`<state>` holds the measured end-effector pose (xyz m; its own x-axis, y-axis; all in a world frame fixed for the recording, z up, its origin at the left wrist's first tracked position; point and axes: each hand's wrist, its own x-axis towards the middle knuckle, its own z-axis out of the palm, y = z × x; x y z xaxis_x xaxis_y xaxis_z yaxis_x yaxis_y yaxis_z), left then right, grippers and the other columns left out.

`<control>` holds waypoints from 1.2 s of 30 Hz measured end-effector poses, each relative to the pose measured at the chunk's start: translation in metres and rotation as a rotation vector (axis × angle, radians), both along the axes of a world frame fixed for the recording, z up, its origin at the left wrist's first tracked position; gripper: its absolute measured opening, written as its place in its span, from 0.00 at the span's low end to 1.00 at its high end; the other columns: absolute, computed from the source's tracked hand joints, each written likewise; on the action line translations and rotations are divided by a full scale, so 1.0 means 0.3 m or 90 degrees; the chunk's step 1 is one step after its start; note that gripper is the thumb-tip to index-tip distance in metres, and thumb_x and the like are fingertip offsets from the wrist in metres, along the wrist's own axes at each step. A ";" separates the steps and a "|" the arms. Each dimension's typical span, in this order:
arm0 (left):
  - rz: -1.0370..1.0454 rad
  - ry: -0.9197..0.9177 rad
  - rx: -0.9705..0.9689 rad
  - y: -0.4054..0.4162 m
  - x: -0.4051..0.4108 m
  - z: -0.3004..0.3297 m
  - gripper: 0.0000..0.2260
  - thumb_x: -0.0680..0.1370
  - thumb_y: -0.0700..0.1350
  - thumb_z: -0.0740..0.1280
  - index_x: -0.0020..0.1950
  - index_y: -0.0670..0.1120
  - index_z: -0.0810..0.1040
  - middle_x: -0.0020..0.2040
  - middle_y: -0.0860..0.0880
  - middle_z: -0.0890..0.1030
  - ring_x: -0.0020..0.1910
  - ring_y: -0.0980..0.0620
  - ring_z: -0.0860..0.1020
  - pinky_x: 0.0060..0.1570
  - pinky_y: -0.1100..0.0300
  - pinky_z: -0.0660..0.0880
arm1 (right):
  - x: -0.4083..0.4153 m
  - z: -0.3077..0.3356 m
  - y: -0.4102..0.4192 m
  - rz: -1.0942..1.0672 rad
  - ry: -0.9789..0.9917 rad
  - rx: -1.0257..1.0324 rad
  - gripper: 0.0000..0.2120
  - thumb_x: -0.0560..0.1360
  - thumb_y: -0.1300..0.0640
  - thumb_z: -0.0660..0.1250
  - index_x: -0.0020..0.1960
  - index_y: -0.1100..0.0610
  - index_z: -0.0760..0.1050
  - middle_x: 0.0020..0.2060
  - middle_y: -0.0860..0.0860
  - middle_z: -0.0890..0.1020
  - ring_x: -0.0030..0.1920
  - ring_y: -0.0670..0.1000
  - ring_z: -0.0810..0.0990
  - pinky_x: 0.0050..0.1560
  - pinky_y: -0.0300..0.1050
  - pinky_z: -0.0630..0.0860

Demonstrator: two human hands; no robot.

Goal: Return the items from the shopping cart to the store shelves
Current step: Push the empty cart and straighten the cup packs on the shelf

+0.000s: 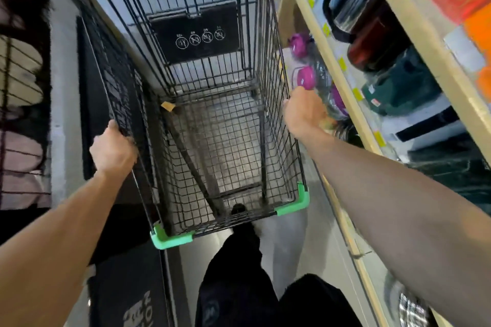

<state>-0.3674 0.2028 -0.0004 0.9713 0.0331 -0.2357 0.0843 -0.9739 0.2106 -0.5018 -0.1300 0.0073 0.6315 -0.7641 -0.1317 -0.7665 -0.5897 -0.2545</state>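
- We risk most at the shelf edge (335,61): the clear pack with magenta lids (309,78) looks to be carried between the cart's right side and the shelf front, so it could catch on either one and twist out of our grip.
- The whole view is smeared with motion, so we judge that placing by feel could nudge the dark jugs (372,34) on the shelf above.
- The shopping cart (220,141) looks bare apart from a small tan scrap (168,106) on its floor; if we let go of the rim, it might roll off.
- Our right hand (305,111) reaches forward with the arm nearly straight, just outside the cart's right wall, fingers wrapped onto the lower end of the pack.
- Our left hand (113,150) clamps the cart's left top rim, knuckles up, fingers curled over the wire.
- The pack sits beside the shelving, not yet on a shelf.
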 end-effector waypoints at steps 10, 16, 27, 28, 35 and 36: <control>-0.073 -0.209 -0.205 -0.479 -0.044 0.103 0.23 0.75 0.39 0.68 0.70 0.40 0.69 0.67 0.33 0.68 0.66 0.32 0.67 0.63 0.44 0.65 | -0.139 0.135 -0.074 -0.146 -0.218 0.127 0.16 0.75 0.52 0.73 0.62 0.52 0.80 0.52 0.51 0.86 0.52 0.54 0.84 0.55 0.50 0.80; -0.487 -0.089 -0.658 -1.264 -0.590 0.344 0.08 0.79 0.42 0.67 0.57 0.42 0.79 0.50 0.48 0.79 0.49 0.44 0.79 0.51 0.48 0.77 | -0.670 0.425 -0.231 -0.414 -0.618 -0.050 0.04 0.75 0.58 0.70 0.50 0.54 0.81 0.41 0.49 0.84 0.39 0.48 0.82 0.43 0.45 0.81; -0.753 0.098 -0.711 -1.571 -1.451 0.491 0.27 0.74 0.56 0.73 0.68 0.46 0.71 0.61 0.48 0.77 0.58 0.49 0.78 0.59 0.49 0.76 | -1.452 0.529 -0.273 -0.784 -0.646 -0.206 0.07 0.74 0.56 0.74 0.51 0.54 0.80 0.45 0.47 0.82 0.39 0.43 0.79 0.41 0.39 0.75; -0.743 0.064 -0.703 -1.577 -1.459 0.477 0.29 0.74 0.56 0.73 0.70 0.44 0.70 0.63 0.45 0.75 0.61 0.46 0.76 0.62 0.49 0.74 | -1.469 0.525 -0.287 -0.788 -0.629 -0.196 0.08 0.75 0.56 0.73 0.54 0.56 0.82 0.47 0.48 0.84 0.39 0.44 0.81 0.43 0.40 0.77; -0.668 0.046 -0.710 -1.666 -1.367 0.450 0.25 0.79 0.57 0.66 0.67 0.39 0.72 0.61 0.42 0.77 0.62 0.44 0.75 0.62 0.52 0.73 | -1.426 0.488 -0.411 -0.681 -0.527 -0.110 0.14 0.78 0.53 0.70 0.58 0.62 0.81 0.50 0.58 0.85 0.48 0.60 0.84 0.54 0.53 0.79; -0.682 0.050 -0.693 -1.677 -1.344 0.440 0.24 0.80 0.59 0.64 0.64 0.40 0.73 0.57 0.42 0.79 0.58 0.45 0.77 0.59 0.51 0.74 | -1.406 0.485 -0.420 -0.674 -0.515 -0.110 0.15 0.79 0.53 0.69 0.59 0.63 0.80 0.51 0.59 0.85 0.49 0.60 0.83 0.55 0.54 0.78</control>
<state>-0.7706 -0.3004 0.1317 0.4099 -0.8715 0.2692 -0.4917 0.0374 0.8700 -0.9235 -0.2560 0.1529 -0.4153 -0.8985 0.1423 -0.5416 0.1186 -0.8322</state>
